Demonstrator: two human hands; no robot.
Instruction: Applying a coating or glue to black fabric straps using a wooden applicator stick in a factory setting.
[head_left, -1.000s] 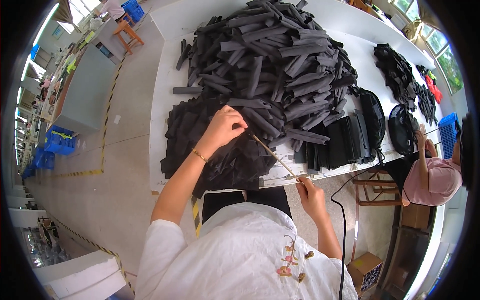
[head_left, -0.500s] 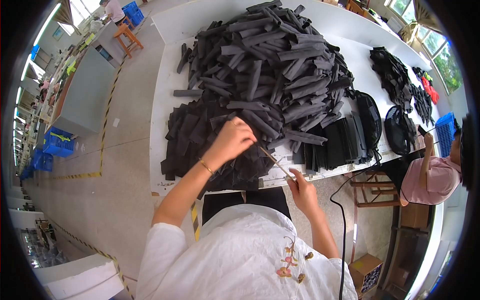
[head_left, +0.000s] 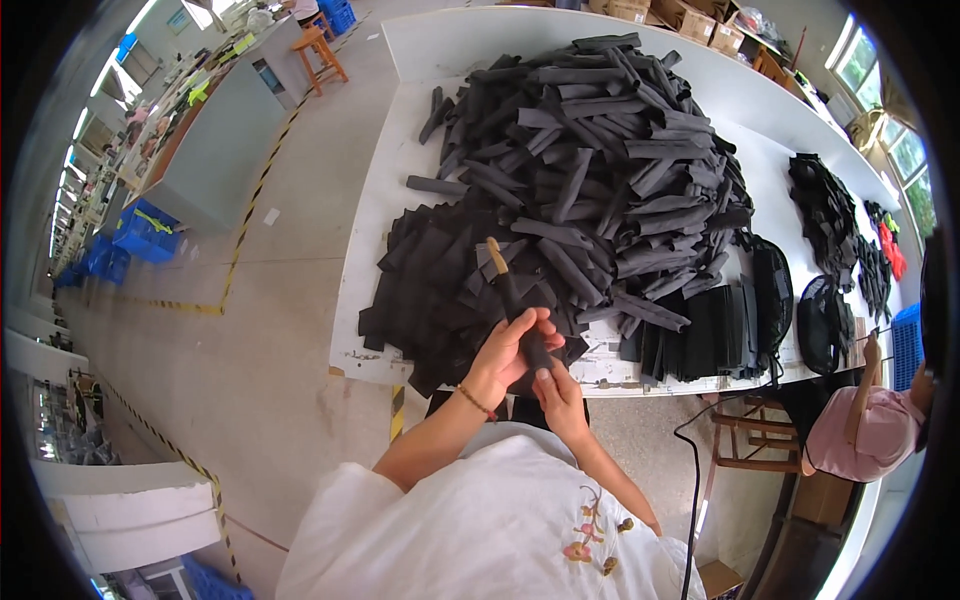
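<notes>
A dark grey fabric tube (head_left: 512, 298) surrounds a thin stick (head_left: 496, 256), whose pale tip sticks out at the far end. My left hand (head_left: 508, 348) has its fingers curled around the tube's middle. Close behind it, my right hand (head_left: 563, 400) grips the tube's near end, thumb on top; the stick's near end is hidden there. Under and beyond my hands lies a loose heap of flat dark fabric pieces (head_left: 425, 265). Farther back rises a large pile of similar rolled tubes (head_left: 600, 150).
The white table (head_left: 375, 215) has a raised back edge. Right of the pile stand a row of flat dark pieces (head_left: 705, 330) and black mesh items (head_left: 822, 325). A black cord (head_left: 692, 460) hangs by a wooden stool (head_left: 750, 440). A person in pink (head_left: 855, 430) sits at the right.
The stick was bare along much of its length, with my hands apart; now fabric wraps it and my hands are close together. The whole view has shifted, moving the table rightward and down.
</notes>
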